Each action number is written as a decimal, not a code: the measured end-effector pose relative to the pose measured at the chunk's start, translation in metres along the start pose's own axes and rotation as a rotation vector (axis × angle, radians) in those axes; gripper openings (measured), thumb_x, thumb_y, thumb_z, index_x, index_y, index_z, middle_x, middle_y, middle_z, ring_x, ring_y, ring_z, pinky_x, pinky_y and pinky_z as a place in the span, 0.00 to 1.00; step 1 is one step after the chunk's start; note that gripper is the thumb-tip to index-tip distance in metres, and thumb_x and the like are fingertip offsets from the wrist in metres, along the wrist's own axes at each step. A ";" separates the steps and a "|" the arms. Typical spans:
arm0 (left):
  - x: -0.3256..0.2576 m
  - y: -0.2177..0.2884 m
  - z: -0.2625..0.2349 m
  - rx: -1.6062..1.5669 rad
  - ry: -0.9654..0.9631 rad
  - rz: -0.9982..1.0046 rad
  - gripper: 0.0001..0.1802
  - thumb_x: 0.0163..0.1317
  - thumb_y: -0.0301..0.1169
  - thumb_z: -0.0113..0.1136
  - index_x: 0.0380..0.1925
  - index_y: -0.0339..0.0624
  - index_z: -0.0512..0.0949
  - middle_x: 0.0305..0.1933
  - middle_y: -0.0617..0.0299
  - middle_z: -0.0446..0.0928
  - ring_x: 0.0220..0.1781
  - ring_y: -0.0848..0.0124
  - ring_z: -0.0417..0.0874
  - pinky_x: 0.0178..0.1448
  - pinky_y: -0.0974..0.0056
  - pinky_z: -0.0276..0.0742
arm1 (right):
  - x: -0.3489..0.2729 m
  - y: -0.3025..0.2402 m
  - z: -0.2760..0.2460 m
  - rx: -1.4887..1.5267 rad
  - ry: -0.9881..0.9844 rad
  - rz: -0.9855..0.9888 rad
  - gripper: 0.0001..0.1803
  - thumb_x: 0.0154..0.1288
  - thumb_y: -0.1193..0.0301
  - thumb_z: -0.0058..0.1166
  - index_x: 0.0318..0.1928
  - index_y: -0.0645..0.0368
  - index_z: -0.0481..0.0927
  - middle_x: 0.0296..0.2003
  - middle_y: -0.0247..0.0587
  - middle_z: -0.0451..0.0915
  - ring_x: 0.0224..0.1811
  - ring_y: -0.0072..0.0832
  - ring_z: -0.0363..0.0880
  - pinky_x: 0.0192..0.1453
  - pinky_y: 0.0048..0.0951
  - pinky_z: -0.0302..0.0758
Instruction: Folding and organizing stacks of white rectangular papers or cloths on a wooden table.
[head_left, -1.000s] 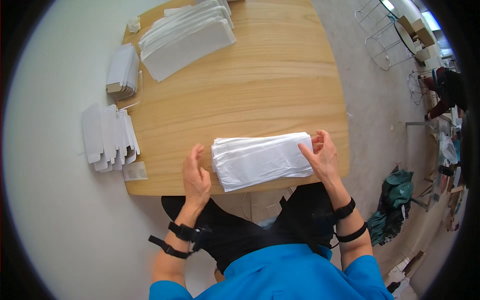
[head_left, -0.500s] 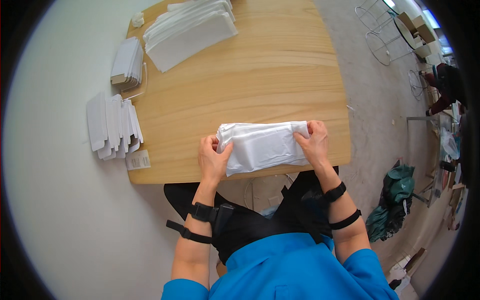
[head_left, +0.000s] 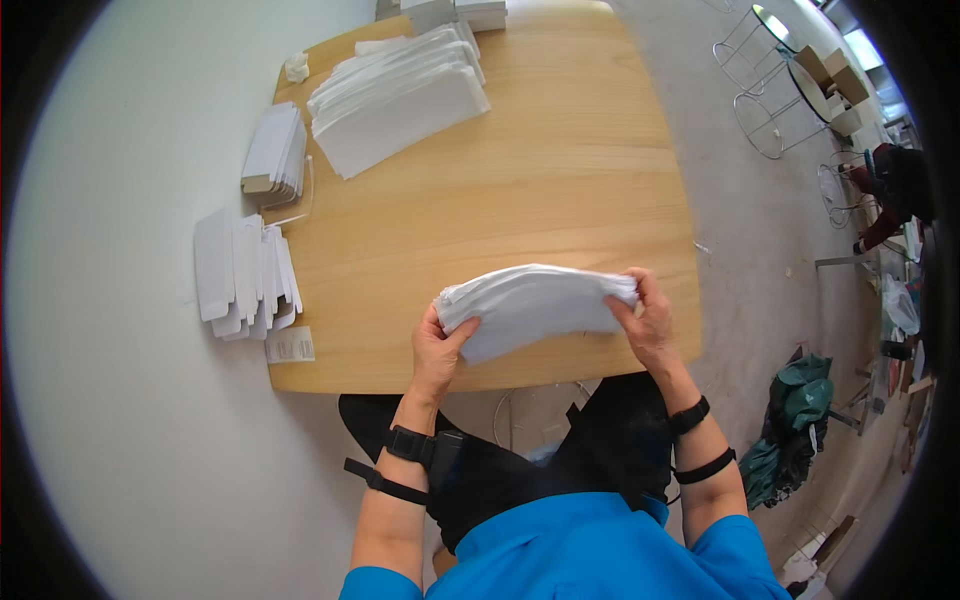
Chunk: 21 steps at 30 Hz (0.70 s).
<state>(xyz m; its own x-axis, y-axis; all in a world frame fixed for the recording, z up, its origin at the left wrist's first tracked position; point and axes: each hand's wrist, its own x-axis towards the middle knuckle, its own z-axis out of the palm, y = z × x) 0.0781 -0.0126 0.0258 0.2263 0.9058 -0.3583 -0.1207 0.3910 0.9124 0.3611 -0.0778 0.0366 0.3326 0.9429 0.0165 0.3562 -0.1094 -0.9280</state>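
Head view: white stack [head_left: 530,305] lengthwise left-right.

Matt white stack, pale wood.
I see soft, papery sheets [head_left: 535,305] above a smooth, satin-finished wooden table [head_left: 540,170].

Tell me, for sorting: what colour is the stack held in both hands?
White, seen in the head view: the stack of flat sheets.

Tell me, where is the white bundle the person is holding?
In the head view, the white bundle sits between the left hand and right hand, over the near edge of the wooden table.
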 end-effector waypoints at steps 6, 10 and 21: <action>0.012 -0.003 -0.003 0.037 -0.002 -0.043 0.18 0.60 0.24 0.63 0.50 0.38 0.73 0.46 0.64 0.79 0.47 0.76 0.78 0.53 0.70 0.74 | 0.016 -0.002 -0.002 -0.025 -0.072 0.207 0.39 0.54 0.67 0.67 0.64 0.62 0.62 0.52 0.51 0.75 0.49 0.39 0.77 0.55 0.32 0.73; 0.013 0.005 -0.007 0.354 -0.020 0.122 0.17 0.59 0.23 0.62 0.48 0.38 0.73 0.42 0.63 0.80 0.44 0.75 0.79 0.49 0.68 0.75 | 0.033 -0.025 0.001 -0.548 -0.078 -0.214 0.52 0.45 0.67 0.72 0.68 0.59 0.56 0.62 0.53 0.66 0.67 0.48 0.61 0.70 0.43 0.58; -0.006 0.050 -0.011 0.686 -0.129 0.346 0.21 0.56 0.14 0.58 0.50 0.37 0.74 0.41 0.58 0.81 0.44 0.72 0.80 0.51 0.69 0.74 | 0.087 -0.021 0.028 -0.403 -0.929 -0.002 0.32 0.41 0.72 0.69 0.53 0.59 0.76 0.46 0.50 0.80 0.46 0.45 0.79 0.49 0.39 0.74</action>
<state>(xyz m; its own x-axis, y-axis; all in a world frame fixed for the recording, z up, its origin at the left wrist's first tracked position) 0.0601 0.0035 0.0712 0.4008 0.9152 -0.0431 0.4107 -0.1374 0.9013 0.3578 0.0151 0.0471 -0.4184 0.7958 -0.4378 0.6817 -0.0434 -0.7303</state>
